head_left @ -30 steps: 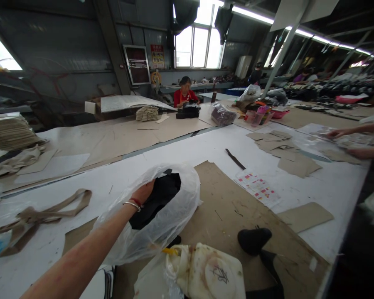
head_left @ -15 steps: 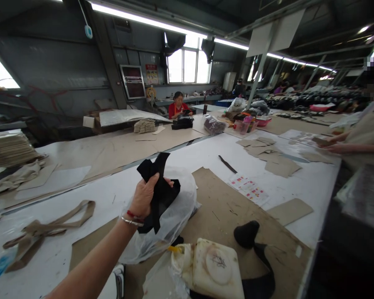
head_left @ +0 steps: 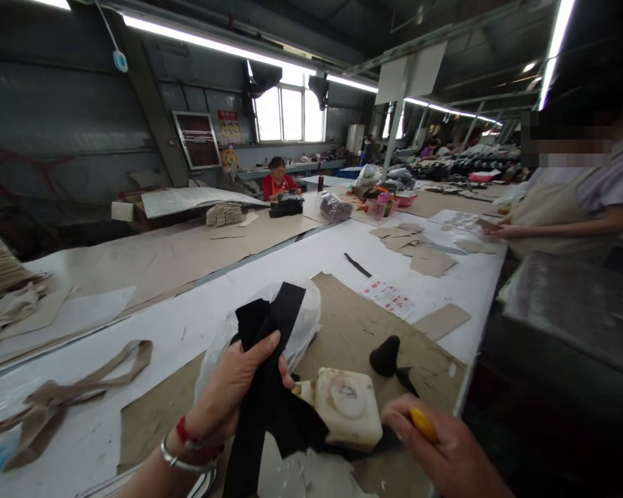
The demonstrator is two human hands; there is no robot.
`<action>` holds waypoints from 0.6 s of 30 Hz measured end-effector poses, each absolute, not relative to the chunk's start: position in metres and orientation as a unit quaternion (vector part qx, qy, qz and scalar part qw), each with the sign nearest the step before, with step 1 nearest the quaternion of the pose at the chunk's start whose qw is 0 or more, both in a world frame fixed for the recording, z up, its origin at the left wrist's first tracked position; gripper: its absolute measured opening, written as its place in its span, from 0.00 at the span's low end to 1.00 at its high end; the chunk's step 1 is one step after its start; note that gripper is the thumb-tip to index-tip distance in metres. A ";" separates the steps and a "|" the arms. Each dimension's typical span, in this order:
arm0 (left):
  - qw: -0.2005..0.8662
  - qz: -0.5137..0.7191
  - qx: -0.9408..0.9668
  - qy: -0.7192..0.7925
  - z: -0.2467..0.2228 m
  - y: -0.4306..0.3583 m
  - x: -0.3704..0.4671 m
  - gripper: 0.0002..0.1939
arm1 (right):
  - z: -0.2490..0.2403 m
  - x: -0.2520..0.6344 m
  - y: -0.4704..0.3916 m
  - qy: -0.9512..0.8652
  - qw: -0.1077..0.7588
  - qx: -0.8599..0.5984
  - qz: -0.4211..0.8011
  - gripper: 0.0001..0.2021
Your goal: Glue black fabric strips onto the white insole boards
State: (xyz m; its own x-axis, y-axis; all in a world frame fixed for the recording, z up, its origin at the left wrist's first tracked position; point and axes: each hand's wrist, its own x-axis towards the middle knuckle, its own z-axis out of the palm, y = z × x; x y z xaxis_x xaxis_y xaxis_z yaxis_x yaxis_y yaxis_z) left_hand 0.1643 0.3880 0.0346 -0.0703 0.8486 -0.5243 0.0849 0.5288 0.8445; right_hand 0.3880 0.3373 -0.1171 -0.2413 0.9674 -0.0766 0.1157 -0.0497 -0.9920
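My left hand (head_left: 244,387), with a red cord and a silver bangle at the wrist, grips black fabric strips (head_left: 270,387) between thumb and fingers. Behind the strips lies a translucent plastic bag (head_left: 307,311). At the lower right, my right hand (head_left: 436,443) is closed around a yellow handle (head_left: 423,424); the tool's other end cannot be made out. Between the hands stands a stained whitish container (head_left: 347,408). A black cone-shaped piece (head_left: 385,355) sits on the brown sheet (head_left: 337,304) beyond it.
Tan straps (head_left: 83,391) lie at left. Beige pieces (head_left: 430,261) and a printed sheet (head_left: 387,296) are farther right on the white table (head_left: 187,311). A person in an apron (head_left: 555,200) stands at right; another in red (head_left: 279,183) sits across.
My right hand has come into view with the yellow handle. My left hand and the black strips are lower and nearer. The camera view has turned right.
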 end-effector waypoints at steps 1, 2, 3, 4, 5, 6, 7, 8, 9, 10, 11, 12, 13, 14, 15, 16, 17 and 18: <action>0.595 0.309 0.348 0.656 0.033 0.380 0.169 0.25 | -0.108 0.382 0.344 -0.560 0.405 -0.465 0.553 0.22; 0.606 0.292 0.339 0.657 0.031 0.372 0.173 0.25 | -0.099 0.376 0.349 -0.552 0.416 -0.445 0.569 0.22; 0.618 0.275 0.332 0.657 0.029 0.364 0.177 0.24 | -0.091 0.372 0.352 -0.545 0.423 -0.422 0.588 0.22; 0.629 0.260 0.327 0.655 0.026 0.358 0.181 0.24 | -0.084 0.369 0.353 -0.536 0.425 -0.398 0.611 0.22; 0.640 0.246 0.325 0.651 0.022 0.351 0.184 0.24 | -0.078 0.366 0.354 -0.528 0.425 -0.376 0.632 0.23; 0.648 0.235 0.327 0.647 0.018 0.345 0.188 0.23 | -0.074 0.364 0.353 -0.520 0.423 -0.361 0.649 0.23; 0.654 0.220 0.333 0.642 0.015 0.339 0.191 0.23 | -0.071 0.362 0.352 -0.513 0.418 -0.352 0.662 0.24; 0.659 0.204 0.340 0.639 0.011 0.334 0.194 0.24 | -0.070 0.360 0.350 -0.508 0.414 -0.343 0.673 0.23; 0.664 0.190 0.345 0.636 0.008 0.330 0.197 0.25 | -0.070 0.359 0.348 -0.502 0.412 -0.334 0.683 0.23; 0.667 0.182 0.348 0.633 0.005 0.325 0.200 0.27 | -0.071 0.357 0.347 -0.491 0.411 -0.323 0.697 0.22; 0.672 0.179 0.351 0.628 0.001 0.322 0.203 0.28 | -0.072 0.356 0.345 -0.471 0.406 -0.305 0.721 0.21; 0.677 0.179 0.354 0.620 -0.002 0.319 0.205 0.29 | -0.073 0.355 0.344 -0.445 0.401 -0.283 0.749 0.21; 0.683 0.185 0.353 0.612 -0.005 0.316 0.207 0.29 | -0.074 0.355 0.342 -0.415 0.399 -0.260 0.775 0.20; 0.690 0.194 0.347 0.605 -0.008 0.314 0.209 0.29 | -0.074 0.355 0.341 -0.386 0.398 -0.241 0.796 0.19; 0.696 0.199 0.336 0.602 -0.011 0.312 0.210 0.28 | -0.073 0.355 0.339 -0.360 0.400 -0.227 0.811 0.18; 0.701 0.199 0.326 0.602 -0.014 0.311 0.211 0.28 | -0.071 0.355 0.338 -0.343 0.407 -0.216 0.819 0.18; 0.703 0.194 0.321 0.605 -0.016 0.310 0.212 0.29 | -0.069 0.356 0.338 -0.333 0.418 -0.207 0.819 0.17; 0.699 0.187 0.324 0.610 -0.017 0.309 0.212 0.29 | -0.066 0.357 0.338 -0.329 0.429 -0.197 0.818 0.16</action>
